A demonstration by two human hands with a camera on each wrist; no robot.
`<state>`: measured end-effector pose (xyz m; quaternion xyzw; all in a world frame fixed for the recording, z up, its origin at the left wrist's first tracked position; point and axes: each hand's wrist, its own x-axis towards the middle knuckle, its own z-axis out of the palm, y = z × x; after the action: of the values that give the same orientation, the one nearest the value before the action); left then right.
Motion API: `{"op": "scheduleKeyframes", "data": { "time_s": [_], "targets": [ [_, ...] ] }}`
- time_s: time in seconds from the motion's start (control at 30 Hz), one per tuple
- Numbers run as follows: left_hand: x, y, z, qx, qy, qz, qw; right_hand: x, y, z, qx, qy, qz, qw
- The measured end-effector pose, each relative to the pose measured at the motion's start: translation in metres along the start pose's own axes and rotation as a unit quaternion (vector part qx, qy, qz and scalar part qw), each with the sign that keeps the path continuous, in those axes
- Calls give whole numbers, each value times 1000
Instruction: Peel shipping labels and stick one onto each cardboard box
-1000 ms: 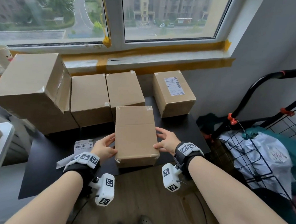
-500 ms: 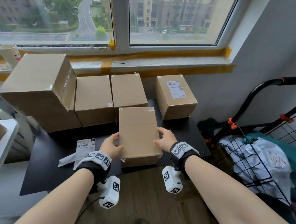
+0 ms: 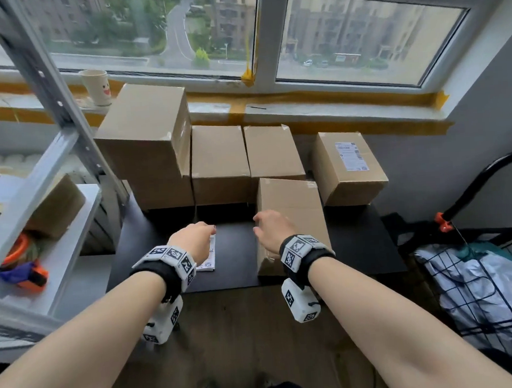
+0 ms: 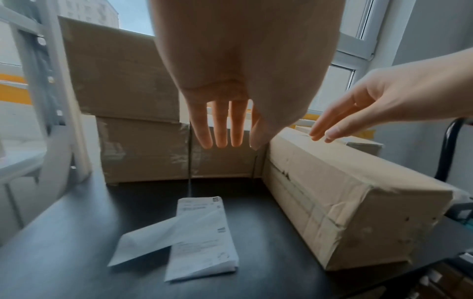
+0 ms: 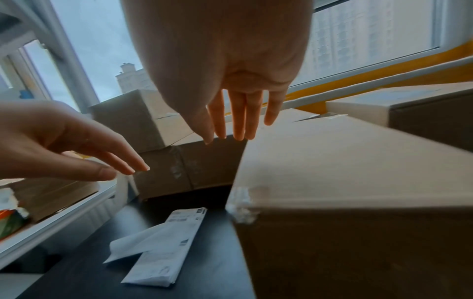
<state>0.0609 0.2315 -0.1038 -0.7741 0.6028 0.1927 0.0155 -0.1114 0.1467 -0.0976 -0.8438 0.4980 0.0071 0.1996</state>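
bare forearms; black wrist straps, white marker-tagged blocks, white cameras slung beneath.

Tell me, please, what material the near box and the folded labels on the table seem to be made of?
Near box: brown cardboard, matte, with creased edges and clear tape at its corners. Folded labels: thin white paper with faint print, one sheet curling up; probably sticker stock, though the adhesive cannot be seen.

Paper cup [image 3: 97, 87] with a smiley print is standing upright on the windowsill [image 3: 327, 107], far left. Grey metal shelf rack [image 3: 47, 86] is occupying the left side; an orange tape dispenser [image 3: 29, 275] is lying on its white shelf. Black wire cart [image 3: 479, 285] is sitting at right, holding plastic bags [image 3: 476, 294]. Black tabletop [image 3: 237, 255] is sitting under the window.
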Motion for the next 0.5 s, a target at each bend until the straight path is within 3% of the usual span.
{"op": "scheduleKeyframes", "data": {
  "time_s": [0.23, 0.5],
  "targets": [
    [-17, -58, 27, -10, -36, -32, 999, 8, -51, 57, -8, -87, -53, 995],
    [-14, -88, 73, -73, -73, -32, 994, 24, -61, 124, -8, -132, -59, 989]
  ]
}}
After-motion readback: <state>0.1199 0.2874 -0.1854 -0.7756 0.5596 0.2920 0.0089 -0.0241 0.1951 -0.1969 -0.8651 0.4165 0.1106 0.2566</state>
